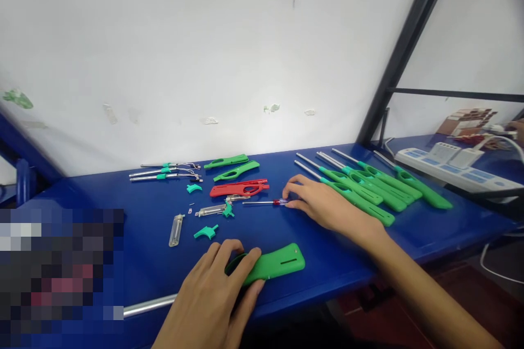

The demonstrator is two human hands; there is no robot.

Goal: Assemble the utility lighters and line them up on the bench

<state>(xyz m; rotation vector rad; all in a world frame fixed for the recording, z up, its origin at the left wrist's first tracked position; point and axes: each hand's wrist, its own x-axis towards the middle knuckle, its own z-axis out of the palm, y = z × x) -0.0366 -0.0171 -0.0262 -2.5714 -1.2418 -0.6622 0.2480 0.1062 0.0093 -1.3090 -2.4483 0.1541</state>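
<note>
**Left hand on a green lighter, right hand at a screwdriver**

Clock directions run from the screwdriver [262, 203], which lies on the blue surface [327, 262]. At 6 o'clock is the green lighter [282, 263]; the left hand [216, 289] holds it, fingers curled around its body. A metal tube [151, 305] shows past that hand, toward 8 o'clock; their join is hidden. The right hand [315, 200] comes in from 4 o'clock, its fingers narrow, pinching the screwdriver's handle.

The red shell [229, 190] lies near, at 10 o'clock, with green shell halves [237, 170] beyond it. Wired metal tubes [164, 174] sit farther out at 10. Clear tanks [176, 230] and teal triggers [207, 232] spread between 8 and 10. Toward 3 o'clock lie long-nosed green lighters [368, 204], then a white power strip [454, 169].
</note>
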